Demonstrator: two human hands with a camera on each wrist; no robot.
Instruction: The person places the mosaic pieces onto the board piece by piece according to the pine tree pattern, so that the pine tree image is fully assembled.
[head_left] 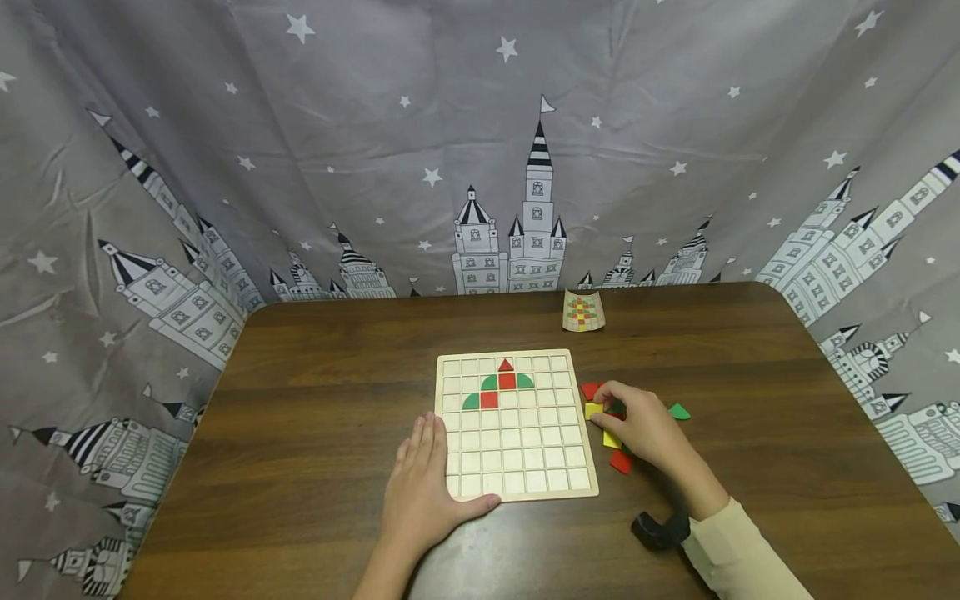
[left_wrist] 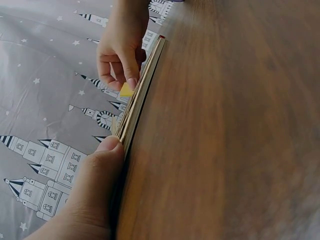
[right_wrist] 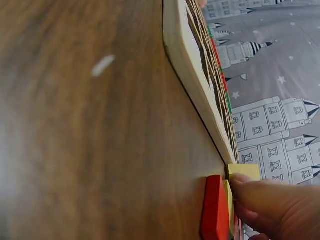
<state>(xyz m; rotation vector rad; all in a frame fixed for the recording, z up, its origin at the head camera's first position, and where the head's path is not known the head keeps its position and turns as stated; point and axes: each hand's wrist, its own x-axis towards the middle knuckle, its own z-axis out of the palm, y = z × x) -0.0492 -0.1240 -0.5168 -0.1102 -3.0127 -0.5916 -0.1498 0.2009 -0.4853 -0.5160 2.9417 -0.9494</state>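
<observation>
A wooden grid board (head_left: 522, 437) lies on the table, with red squares (head_left: 489, 400), green quarter-round pieces (head_left: 471, 402) and a red triangle (head_left: 506, 365) set in its upper cells. My left hand (head_left: 423, 487) rests at the board's lower left corner, fingers along the left side and thumb on the front edge. Just off the board's right side, my right hand (head_left: 637, 425) pinches a yellow square (head_left: 593, 411) between thumb and fingers. In the right wrist view this yellow square (right_wrist: 245, 171) stands at the board's edge, with a red piece (right_wrist: 215, 207) close by.
Loose red (head_left: 620, 462), yellow (head_left: 612, 439) and green (head_left: 679, 412) pieces lie around and under the right hand. A curled pattern card (head_left: 582, 312) sits at the table's far edge. Behind hangs a grey curtain (head_left: 375, 125) printed with castles. A black strap (head_left: 661, 531) shows by the right wrist.
</observation>
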